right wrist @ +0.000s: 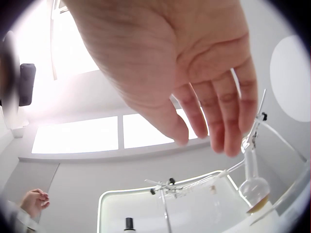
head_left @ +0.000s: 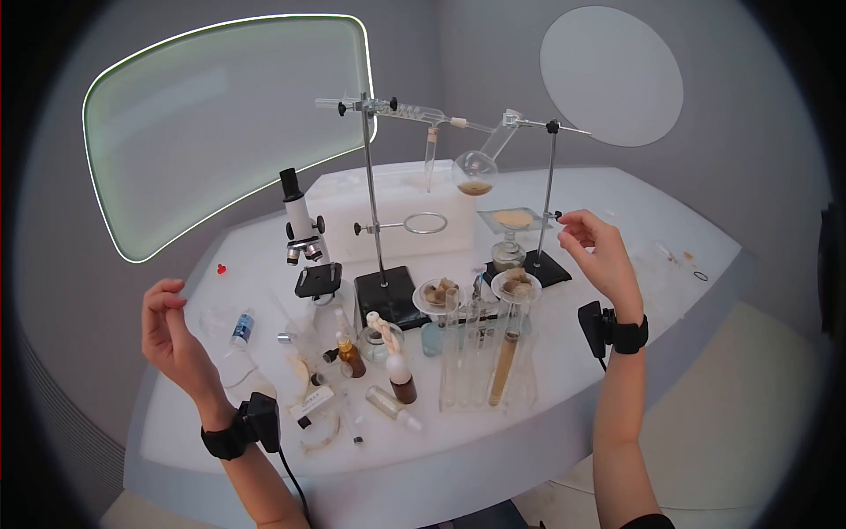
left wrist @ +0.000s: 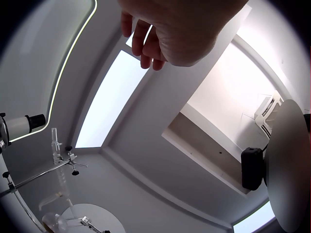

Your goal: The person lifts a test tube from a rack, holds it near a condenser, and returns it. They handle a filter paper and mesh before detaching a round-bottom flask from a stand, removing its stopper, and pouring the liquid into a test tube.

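In the head view my left hand (head_left: 176, 339) is raised over the table's left side, fingers loosely bent, holding nothing. My right hand (head_left: 599, 256) hovers by the right stand's rod (head_left: 548, 194), its fingers relaxed and bent; nothing is seen in it. Between the hands a round flask (head_left: 475, 174) with brown liquid hangs tilted from a clamp, joined to a glass condenser (head_left: 410, 112). The left wrist view shows my left hand (left wrist: 170, 29) with loose fingers against the ceiling. In the right wrist view my right hand (right wrist: 194, 68) has its palm showing and fingers extended.
A microscope (head_left: 302, 225) stands left of the ring stand (head_left: 384, 295). Nearer the front are a test tube rack (head_left: 489, 397), brown bottles (head_left: 351, 357) and a small box (head_left: 312, 403). Two dishes (head_left: 423, 304) with brown lumps sit behind the rack. A red piece (head_left: 221, 269) lies far left.
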`<action>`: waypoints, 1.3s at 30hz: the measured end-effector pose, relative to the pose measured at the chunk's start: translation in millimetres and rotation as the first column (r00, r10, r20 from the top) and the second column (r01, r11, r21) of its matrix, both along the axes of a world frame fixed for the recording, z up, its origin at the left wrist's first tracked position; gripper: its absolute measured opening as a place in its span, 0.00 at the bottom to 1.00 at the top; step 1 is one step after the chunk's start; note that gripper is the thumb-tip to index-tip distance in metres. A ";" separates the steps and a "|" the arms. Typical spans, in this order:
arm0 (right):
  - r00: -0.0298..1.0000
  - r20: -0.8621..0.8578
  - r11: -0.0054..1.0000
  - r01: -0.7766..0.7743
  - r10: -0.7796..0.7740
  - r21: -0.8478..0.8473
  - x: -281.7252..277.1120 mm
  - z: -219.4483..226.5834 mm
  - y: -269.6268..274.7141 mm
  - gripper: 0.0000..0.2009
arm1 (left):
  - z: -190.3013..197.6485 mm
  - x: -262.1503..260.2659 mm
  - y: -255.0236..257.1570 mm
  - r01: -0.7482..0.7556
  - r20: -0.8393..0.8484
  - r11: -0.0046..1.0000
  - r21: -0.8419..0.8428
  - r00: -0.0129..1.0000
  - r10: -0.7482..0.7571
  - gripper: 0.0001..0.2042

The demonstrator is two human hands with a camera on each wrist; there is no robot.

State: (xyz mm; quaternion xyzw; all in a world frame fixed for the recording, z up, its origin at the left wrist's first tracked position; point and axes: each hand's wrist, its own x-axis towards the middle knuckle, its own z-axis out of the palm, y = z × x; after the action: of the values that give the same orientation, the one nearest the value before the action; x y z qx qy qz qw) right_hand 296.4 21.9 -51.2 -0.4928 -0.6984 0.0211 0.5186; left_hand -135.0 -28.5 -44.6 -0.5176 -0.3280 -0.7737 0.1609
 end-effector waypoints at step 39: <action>0.953 0.001 0.706 -0.224 0.303 -0.671 57.2 -114.0 -81.2 0.49 | 5.9 -28.8 -30.4 0.110 0.182 0.978 0.177 0.973 -0.142 0.07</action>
State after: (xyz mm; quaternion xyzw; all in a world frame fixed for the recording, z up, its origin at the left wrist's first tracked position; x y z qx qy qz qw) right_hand 353.5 -59.3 -165.2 -0.5400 -0.7358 0.3144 0.2611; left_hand -163.7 -58.9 -38.8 -0.4446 -0.2431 -0.8535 0.1213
